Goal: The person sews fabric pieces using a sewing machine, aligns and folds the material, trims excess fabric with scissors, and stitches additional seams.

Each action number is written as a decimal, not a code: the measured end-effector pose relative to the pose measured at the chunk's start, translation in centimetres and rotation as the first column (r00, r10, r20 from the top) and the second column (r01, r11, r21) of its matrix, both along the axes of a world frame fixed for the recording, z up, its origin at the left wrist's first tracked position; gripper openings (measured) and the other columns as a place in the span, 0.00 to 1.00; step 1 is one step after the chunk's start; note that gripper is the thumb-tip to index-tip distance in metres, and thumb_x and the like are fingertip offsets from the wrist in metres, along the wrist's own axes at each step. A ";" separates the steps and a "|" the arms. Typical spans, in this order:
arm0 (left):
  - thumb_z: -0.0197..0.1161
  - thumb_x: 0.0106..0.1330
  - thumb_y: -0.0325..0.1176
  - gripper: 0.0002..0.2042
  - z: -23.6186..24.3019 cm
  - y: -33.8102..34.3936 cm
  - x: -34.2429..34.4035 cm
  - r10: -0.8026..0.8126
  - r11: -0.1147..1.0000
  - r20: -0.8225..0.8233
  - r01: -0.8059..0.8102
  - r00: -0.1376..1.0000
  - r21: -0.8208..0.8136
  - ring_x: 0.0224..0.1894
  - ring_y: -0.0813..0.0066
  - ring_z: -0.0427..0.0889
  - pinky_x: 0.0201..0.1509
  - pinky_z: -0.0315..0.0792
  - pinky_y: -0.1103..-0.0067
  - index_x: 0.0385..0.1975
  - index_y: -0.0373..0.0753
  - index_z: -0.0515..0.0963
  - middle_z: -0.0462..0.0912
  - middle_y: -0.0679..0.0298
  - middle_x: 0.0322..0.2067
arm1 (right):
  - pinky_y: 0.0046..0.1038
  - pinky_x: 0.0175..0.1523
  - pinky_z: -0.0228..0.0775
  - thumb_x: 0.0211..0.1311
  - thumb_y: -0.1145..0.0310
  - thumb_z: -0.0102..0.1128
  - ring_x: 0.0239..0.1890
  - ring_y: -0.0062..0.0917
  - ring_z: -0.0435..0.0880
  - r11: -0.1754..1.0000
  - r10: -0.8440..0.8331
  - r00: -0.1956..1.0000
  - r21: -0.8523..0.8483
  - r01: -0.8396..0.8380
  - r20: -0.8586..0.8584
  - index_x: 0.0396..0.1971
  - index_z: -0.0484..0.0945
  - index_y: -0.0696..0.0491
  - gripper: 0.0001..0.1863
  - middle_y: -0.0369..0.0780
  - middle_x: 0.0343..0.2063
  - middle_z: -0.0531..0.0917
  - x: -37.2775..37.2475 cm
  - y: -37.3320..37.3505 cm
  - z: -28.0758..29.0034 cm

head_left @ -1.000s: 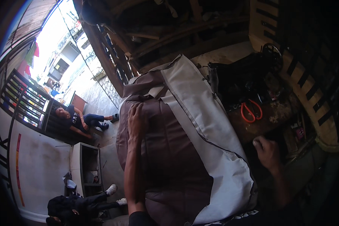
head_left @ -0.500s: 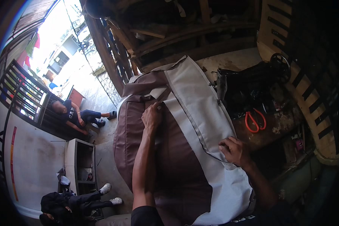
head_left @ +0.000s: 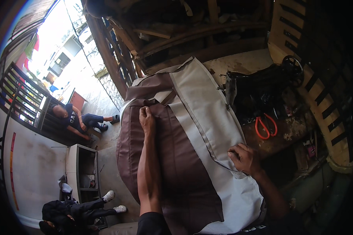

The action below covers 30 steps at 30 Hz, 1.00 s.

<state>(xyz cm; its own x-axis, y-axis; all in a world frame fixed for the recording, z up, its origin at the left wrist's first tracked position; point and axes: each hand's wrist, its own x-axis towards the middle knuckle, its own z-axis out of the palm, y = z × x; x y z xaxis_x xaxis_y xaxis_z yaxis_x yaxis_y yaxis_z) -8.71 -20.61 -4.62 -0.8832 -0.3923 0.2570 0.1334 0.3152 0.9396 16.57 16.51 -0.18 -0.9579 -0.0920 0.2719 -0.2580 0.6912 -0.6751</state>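
A large sewn cover of brown leatherette [head_left: 184, 160] with a wide white-backed strip [head_left: 208, 105] spreads before me and over the work table. My left hand [head_left: 147, 119] is closed in a pinch on the brown leatherette, near a seam and just below a folded flap [head_left: 164, 96]. On the right, my right hand [head_left: 245, 158] lies at the edge of the white strip with its fingers curled in. What those fingers hold, if anything, is hidden. A dark seam runs lengthwise down the strip towards the right hand.
A black sewing machine [head_left: 259, 90] with a handwheel stands beyond the cover at right. Orange-handled scissors [head_left: 266, 126] lie beside it on the worn table [head_left: 290, 131]. One person [head_left: 76, 119] sits at far left, another [head_left: 72, 213] at lower left near a cabinet [head_left: 82, 168].
My left hand has shifted left with the brown leatherette, drawing it flatter and opening the folded flap a little. My right hand has barely moved.
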 end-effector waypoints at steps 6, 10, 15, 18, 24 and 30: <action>0.66 0.71 0.35 0.08 0.7 1.7 1.4 -0.155 0.932 -0.043 0.132 0.987 -0.337 0.38 0.71 0.80 0.45 0.74 0.73 0.43 0.38 0.84 0.78 0.64 0.32 | 0.36 0.40 0.79 0.65 0.66 0.67 0.34 0.36 0.87 0.999 0.039 0.999 -0.023 -0.038 0.024 0.36 0.84 0.51 0.06 0.39 0.32 0.84 -0.1 0.1 -0.7; 0.69 0.65 0.35 0.12 1.1 2.9 1.6 -0.186 0.788 -0.002 0.148 0.983 -0.598 0.48 0.58 0.84 0.52 0.77 0.66 0.47 0.47 0.87 0.82 0.57 0.42 | 0.36 0.40 0.79 0.66 0.66 0.67 0.34 0.36 0.87 0.999 0.035 0.999 -0.027 -0.034 0.026 0.36 0.83 0.51 0.06 0.39 0.32 0.84 0.0 0.3 -0.6; 0.67 0.66 0.34 0.11 1.0 3.5 1.1 -0.184 0.729 0.050 0.171 0.982 -0.662 0.51 0.55 0.82 0.55 0.77 0.63 0.47 0.45 0.85 0.81 0.58 0.44 | 0.36 0.39 0.78 0.66 0.66 0.67 0.33 0.36 0.87 1.000 0.026 1.000 -0.015 -0.025 0.007 0.36 0.83 0.52 0.05 0.39 0.31 0.84 -0.1 0.2 -0.9; 0.65 0.68 0.33 0.10 0.3 3.0 0.5 -0.062 0.659 0.118 0.130 0.991 -0.741 0.51 0.55 0.81 0.56 0.76 0.63 0.45 0.40 0.82 0.80 0.56 0.43 | 0.35 0.38 0.78 0.65 0.66 0.67 0.32 0.36 0.87 1.000 0.029 1.000 -0.010 -0.029 -0.007 0.35 0.83 0.51 0.05 0.39 0.31 0.84 -0.2 0.2 -1.2; 0.60 0.74 0.34 0.09 -0.1 0.7 1.0 0.173 0.981 -0.143 -0.158 0.975 0.111 0.34 0.53 0.81 0.44 0.76 0.64 0.42 0.34 0.78 0.80 0.53 0.36 | 0.35 0.38 0.78 0.64 0.66 0.68 0.32 0.36 0.86 1.000 0.017 1.000 -0.020 -0.017 -0.007 0.35 0.84 0.51 0.05 0.38 0.31 0.84 -0.3 0.0 -2.0; 0.67 0.68 0.37 0.09 0.3 2.0 1.4 -0.146 0.806 -0.106 0.056 0.984 -0.589 0.43 0.52 0.82 0.51 0.76 0.65 0.37 0.40 0.89 0.85 0.56 0.38 | 0.35 0.38 0.78 0.65 0.66 0.67 0.32 0.35 0.87 1.000 0.017 1.000 -0.008 -0.017 -0.026 0.35 0.84 0.50 0.05 0.38 0.31 0.84 -0.2 0.1 -1.8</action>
